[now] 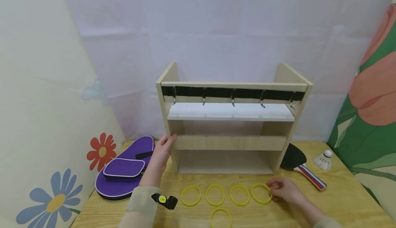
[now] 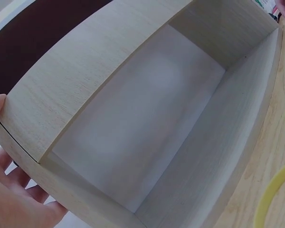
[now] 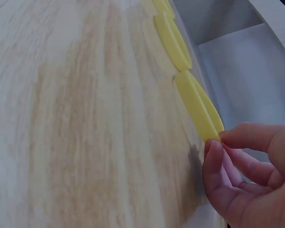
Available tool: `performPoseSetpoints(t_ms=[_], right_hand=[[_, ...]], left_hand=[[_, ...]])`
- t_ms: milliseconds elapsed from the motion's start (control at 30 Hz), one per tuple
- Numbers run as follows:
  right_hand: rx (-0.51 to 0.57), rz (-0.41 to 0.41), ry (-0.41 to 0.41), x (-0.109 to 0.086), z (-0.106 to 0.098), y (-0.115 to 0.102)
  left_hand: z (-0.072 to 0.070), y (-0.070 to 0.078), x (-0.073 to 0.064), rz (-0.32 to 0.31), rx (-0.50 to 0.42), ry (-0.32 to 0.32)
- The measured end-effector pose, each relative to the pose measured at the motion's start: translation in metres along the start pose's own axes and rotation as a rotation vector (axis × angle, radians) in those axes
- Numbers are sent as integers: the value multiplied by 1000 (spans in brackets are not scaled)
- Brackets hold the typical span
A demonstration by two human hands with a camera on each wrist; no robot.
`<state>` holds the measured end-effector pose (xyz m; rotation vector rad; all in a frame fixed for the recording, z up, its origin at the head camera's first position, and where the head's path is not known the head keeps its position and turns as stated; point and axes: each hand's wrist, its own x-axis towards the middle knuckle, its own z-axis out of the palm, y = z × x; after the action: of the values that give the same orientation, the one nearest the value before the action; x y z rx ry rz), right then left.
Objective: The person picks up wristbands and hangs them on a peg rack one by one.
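Observation:
My left hand grips the left side panel of a small wooden shelf, its thumb on the front edge and the other fingers around the outer side. In the right wrist view, my right hand pinches the near edge of a yellow ring between thumb and index finger. That ring is the rightmost of a row in front of the shelf; beside it lie a second yellow ring, a third yellow ring and another yellow ring. One more yellow ring lies nearer the front.
Several metal hooks hang along a black strip on the shelf's upper bar. A purple paddle case lies left. On the right are a table tennis paddle and a shuttlecock. Everything stands on a wooden table.

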<state>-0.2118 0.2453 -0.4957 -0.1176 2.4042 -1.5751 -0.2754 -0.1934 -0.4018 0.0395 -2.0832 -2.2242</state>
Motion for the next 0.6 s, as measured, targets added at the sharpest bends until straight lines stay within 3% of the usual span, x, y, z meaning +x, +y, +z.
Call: performPoseSetpoints(t_ms=[600], right_hand=[[126,-37,-41,-7,-7,-21]], left_hand=[[-1,2,-1,-20,12,-2]])
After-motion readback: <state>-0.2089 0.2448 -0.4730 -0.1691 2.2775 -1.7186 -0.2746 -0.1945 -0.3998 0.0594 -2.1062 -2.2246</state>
